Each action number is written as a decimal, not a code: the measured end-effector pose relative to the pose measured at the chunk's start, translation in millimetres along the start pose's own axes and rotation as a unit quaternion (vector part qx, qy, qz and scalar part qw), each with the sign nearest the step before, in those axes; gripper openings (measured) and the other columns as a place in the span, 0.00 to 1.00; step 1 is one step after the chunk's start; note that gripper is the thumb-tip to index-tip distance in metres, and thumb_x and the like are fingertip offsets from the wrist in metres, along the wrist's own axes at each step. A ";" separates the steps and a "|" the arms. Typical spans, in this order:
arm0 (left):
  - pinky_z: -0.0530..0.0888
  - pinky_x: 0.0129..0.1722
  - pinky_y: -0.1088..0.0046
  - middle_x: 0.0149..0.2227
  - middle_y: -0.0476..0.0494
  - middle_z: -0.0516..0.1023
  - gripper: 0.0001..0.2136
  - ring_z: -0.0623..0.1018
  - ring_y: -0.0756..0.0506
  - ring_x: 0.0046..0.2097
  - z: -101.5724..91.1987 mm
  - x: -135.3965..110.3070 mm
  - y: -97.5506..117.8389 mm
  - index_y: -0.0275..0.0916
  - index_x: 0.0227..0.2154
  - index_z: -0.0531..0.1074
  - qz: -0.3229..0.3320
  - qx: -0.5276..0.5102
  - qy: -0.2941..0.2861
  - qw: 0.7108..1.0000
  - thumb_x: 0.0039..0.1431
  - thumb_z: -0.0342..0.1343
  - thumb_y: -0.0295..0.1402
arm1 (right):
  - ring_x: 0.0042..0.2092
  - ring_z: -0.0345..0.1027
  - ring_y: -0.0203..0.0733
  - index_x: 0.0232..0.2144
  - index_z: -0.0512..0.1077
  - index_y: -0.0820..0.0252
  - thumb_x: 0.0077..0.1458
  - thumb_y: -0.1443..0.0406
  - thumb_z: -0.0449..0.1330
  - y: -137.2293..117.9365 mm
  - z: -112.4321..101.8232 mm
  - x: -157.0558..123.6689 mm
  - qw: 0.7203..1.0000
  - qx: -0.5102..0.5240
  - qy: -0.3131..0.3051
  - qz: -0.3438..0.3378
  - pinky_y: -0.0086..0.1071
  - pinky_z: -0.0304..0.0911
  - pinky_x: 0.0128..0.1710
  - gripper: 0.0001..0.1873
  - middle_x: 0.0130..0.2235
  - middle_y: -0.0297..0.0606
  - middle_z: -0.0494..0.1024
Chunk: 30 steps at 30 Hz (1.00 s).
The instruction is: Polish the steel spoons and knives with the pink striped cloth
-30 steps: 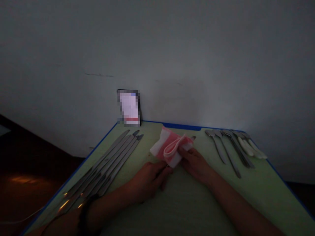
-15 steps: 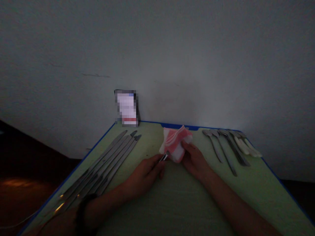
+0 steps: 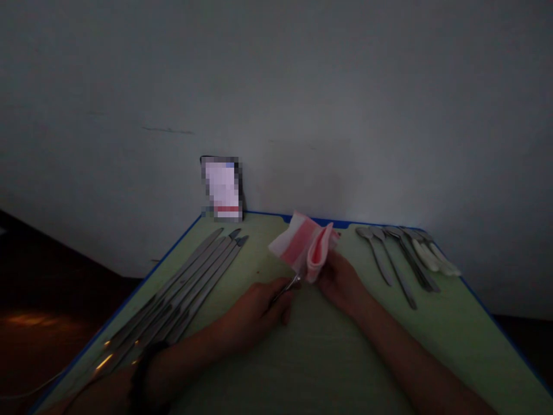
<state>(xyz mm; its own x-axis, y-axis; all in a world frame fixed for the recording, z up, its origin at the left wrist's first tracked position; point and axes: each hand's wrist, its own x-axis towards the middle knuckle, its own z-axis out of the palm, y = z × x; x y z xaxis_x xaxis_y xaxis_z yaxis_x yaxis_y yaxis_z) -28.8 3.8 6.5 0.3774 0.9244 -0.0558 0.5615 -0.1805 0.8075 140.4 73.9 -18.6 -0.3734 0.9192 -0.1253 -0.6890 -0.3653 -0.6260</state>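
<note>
Where the pink-and-white striped cloth point(image 3: 294, 241) is folded, between your hands above the middle of the table point(image 3: 302, 363), its lower edge meets a metal utensil point(image 3: 284, 289). Your left hand point(image 3: 264, 305) is closed on this utensil, with the bright end showing beside the cloth. Your right hand point(image 3: 343, 281) grips the cloth at its right side; the cloth hides part of those fingers. The cloth's upper corner overlaps the blue edging point(image 3: 341, 224) at the far edge in view.

To your left, a group of knives point(image 3: 196, 274) slants along the side edge. A strip of green surface separates their upper ends from the cloth, but your left forearm overlaps their near ends in view. To your right, spoons point(image 3: 380, 256) and white-handled utensils point(image 3: 425, 253) lie near the far right corner, well apart from the cloth. Open tabletop extends toward you between your forearms. A phone point(image 3: 223, 187) stands at the far left corner, tilted against the wall point(image 3: 389, 115).
</note>
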 end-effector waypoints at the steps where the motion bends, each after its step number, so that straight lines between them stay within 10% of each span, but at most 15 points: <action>1: 0.64 0.27 0.77 0.24 0.52 0.70 0.12 0.70 0.50 0.25 0.0 -0.5 0.5 0.38 0.35 0.68 0.003 0.003 -0.007 1.000 0.64 0.40 0.36 | 0.31 0.69 0.33 0.31 0.73 0.61 0.47 0.64 0.63 1.1 0.3 -0.1 1.000 -0.015 0.000 -0.008 0.26 0.65 0.33 0.07 0.30 0.34 0.77; 24: 0.60 0.22 0.79 0.21 0.52 0.71 0.15 0.67 0.52 0.21 1.9 0.0 0.3 0.38 0.30 0.70 -0.034 -0.001 -0.024 0.999 0.63 0.41 0.39 | 0.31 0.66 0.37 0.33 0.73 0.60 0.48 0.55 0.60 15.7 -4.4 0.9 0.970 -0.187 0.096 -0.119 0.29 0.60 0.31 0.15 0.29 0.34 0.76; 30: 0.63 0.24 0.79 0.19 0.53 0.70 0.16 0.68 0.51 0.22 1.7 3.8 -0.4 0.37 0.27 0.69 -0.042 -0.009 0.034 0.998 0.63 0.42 0.40 | 0.35 0.67 0.37 0.31 0.72 0.57 0.49 0.56 0.58 8.4 7.8 1.5 0.987 -0.034 0.094 -0.127 0.31 0.63 0.38 0.12 0.32 0.32 0.76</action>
<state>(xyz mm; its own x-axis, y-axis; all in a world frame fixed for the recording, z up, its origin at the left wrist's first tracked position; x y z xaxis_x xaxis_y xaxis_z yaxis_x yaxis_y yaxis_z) -26.3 6.9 4.9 0.2780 0.9568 -0.0851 0.5757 -0.0951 0.8121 129.3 71.1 -18.0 -0.0680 0.9932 -0.0947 -0.6996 -0.1151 -0.7052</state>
